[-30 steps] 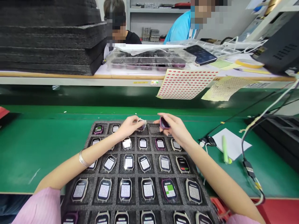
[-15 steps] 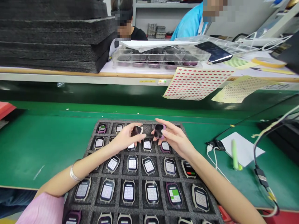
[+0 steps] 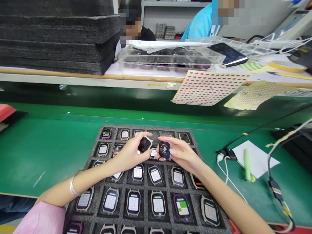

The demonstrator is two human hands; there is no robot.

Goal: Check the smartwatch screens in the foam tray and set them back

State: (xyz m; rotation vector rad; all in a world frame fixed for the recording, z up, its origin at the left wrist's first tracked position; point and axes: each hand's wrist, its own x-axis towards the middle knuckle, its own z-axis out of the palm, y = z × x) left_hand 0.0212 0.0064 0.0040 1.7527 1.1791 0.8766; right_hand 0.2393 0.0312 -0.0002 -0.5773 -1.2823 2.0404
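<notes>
My left hand (image 3: 134,148) grips a silver-framed smartwatch body (image 3: 145,144) without a strap; its screen is dark. Beside it, my right hand (image 3: 182,152) pinches a purple smartwatch body (image 3: 165,150), whose screen is lit with a round dial. Both are held above the far part of a black foam tray (image 3: 144,190). Strapless watches lie in the tray's square pockets, most in pale frames with lit white screens, such as this pale watch (image 3: 134,202). A purple watch (image 3: 181,206) near the front right shows a green and white screen. My hands hide some pockets.
Black foam trays (image 3: 58,29) are stacked on the shelf at left. A clear plastic tray (image 3: 170,60), a phone (image 3: 228,53) and sticker sheets (image 3: 212,87) are there too. Right of the foam tray lie cables (image 3: 226,154), paper and a green pen (image 3: 247,164). Two people are beyond.
The purple watch's screen has gone from dark to a lit dial. Both hands have come slightly nearer me with their watches, uncovering a watch in the far right pocket.
</notes>
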